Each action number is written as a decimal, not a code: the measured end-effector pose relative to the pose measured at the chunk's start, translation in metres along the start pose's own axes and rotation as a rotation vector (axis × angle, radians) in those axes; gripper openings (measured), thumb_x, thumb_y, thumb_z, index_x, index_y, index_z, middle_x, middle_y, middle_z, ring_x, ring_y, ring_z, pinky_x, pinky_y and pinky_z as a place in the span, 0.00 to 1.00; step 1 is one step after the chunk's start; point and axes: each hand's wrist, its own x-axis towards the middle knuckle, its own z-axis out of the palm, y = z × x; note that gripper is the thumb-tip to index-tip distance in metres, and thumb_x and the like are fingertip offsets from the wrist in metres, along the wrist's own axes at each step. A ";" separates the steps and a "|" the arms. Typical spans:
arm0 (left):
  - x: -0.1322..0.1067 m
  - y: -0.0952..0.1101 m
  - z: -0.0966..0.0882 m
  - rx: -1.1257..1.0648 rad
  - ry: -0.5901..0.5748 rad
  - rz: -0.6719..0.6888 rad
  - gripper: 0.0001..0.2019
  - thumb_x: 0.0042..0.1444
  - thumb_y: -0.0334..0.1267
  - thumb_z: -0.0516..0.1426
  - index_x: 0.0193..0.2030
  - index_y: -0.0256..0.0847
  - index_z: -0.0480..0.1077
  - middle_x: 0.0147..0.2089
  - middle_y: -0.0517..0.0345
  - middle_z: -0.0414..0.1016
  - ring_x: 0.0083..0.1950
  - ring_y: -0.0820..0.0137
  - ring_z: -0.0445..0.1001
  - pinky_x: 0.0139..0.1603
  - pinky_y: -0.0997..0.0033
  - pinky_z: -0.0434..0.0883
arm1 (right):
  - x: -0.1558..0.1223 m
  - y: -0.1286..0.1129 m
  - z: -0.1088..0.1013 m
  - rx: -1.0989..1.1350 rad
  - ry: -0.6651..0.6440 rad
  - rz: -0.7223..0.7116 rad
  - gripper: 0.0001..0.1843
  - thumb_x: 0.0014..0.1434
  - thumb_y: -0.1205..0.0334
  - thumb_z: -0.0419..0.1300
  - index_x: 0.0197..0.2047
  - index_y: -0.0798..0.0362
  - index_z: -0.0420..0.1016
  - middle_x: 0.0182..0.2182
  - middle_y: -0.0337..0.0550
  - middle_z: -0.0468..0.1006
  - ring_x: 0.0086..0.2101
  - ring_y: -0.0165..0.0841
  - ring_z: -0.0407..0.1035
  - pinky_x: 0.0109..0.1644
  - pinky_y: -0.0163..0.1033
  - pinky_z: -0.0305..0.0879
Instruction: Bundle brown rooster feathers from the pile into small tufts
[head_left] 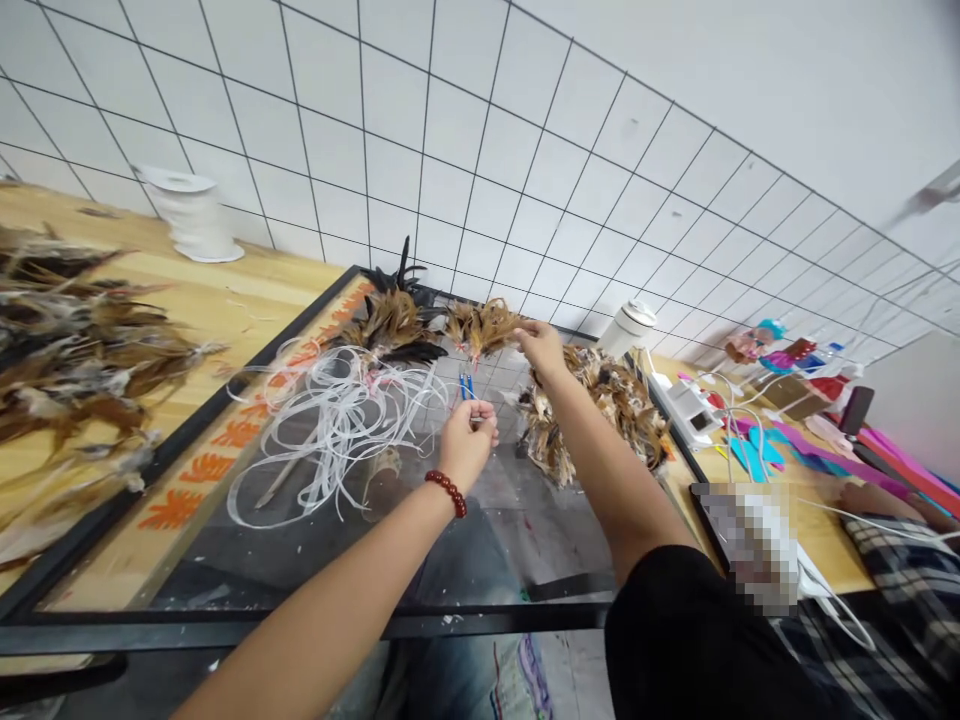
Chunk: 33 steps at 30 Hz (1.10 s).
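My left hand (469, 440), with a red bead bracelet (447, 493) at the wrist, is closed with its fingers curled and thumb pressed in. A slim blue two-pronged tool (466, 384) shows just beyond its fingers; whether I grip it is unclear. My right hand (541, 347) reaches farther out and pinches the right edge of a brown feather bundle (484, 328), tied with something pinkish. Left of it lies a brown and black feather bundle (391, 322). Loops of white ribbon (337, 425) spread beside my left hand. Under my right forearm is a larger feather pile (615, 405).
A black-framed glass top (277, 545) lies beneath the work. Loose feathers (67, 350) and a white spool (191, 215) are at left. Toward the right are a white tumbler (628, 327), a white power strip (690, 410) with cables, and a person in plaid (911, 570).
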 end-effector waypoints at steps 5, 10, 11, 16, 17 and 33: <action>0.002 -0.001 0.000 0.024 -0.019 0.014 0.07 0.44 0.29 0.59 0.33 0.38 0.68 0.32 0.61 0.68 0.25 0.76 0.70 0.23 0.75 0.71 | -0.057 -0.012 -0.069 -0.035 0.014 -0.076 0.14 0.51 0.55 0.59 0.36 0.56 0.77 0.26 0.41 0.77 0.25 0.29 0.67 0.33 0.36 0.64; 0.003 0.001 0.001 0.046 -0.033 0.034 0.08 0.44 0.30 0.59 0.33 0.38 0.67 0.30 0.62 0.67 0.24 0.77 0.69 0.22 0.77 0.69 | -0.120 0.002 -0.096 -0.313 0.026 -0.085 0.10 0.53 0.57 0.58 0.34 0.52 0.79 0.26 0.40 0.77 0.27 0.32 0.69 0.36 0.38 0.64; 0.002 0.003 0.001 0.047 -0.034 0.033 0.08 0.43 0.30 0.59 0.33 0.37 0.67 0.30 0.62 0.68 0.23 0.78 0.68 0.22 0.77 0.68 | -0.127 0.007 -0.097 -0.393 0.022 -0.103 0.09 0.53 0.59 0.58 0.34 0.51 0.79 0.28 0.41 0.78 0.29 0.33 0.70 0.38 0.38 0.64; -0.002 0.012 0.001 0.053 -0.030 0.032 0.08 0.43 0.31 0.59 0.32 0.37 0.67 0.28 0.62 0.68 0.23 0.78 0.68 0.22 0.77 0.68 | -0.139 0.022 -0.087 -0.630 -0.041 -0.181 0.12 0.57 0.66 0.54 0.38 0.49 0.79 0.39 0.44 0.78 0.40 0.36 0.71 0.45 0.39 0.63; -0.003 0.013 0.001 0.050 -0.027 0.028 0.08 0.43 0.31 0.59 0.32 0.37 0.67 0.27 0.63 0.68 0.23 0.78 0.68 0.22 0.77 0.68 | -0.140 0.022 -0.084 -0.647 -0.046 -0.187 0.13 0.59 0.66 0.53 0.39 0.49 0.79 0.40 0.44 0.78 0.41 0.36 0.71 0.46 0.39 0.63; -0.010 0.021 0.003 0.058 -0.062 0.009 0.06 0.44 0.31 0.61 0.30 0.35 0.70 0.25 0.63 0.68 0.24 0.77 0.67 0.24 0.76 0.68 | -0.101 0.002 -0.035 -0.535 -0.132 -0.229 0.10 0.60 0.63 0.50 0.38 0.52 0.73 0.35 0.45 0.78 0.36 0.34 0.71 0.43 0.38 0.64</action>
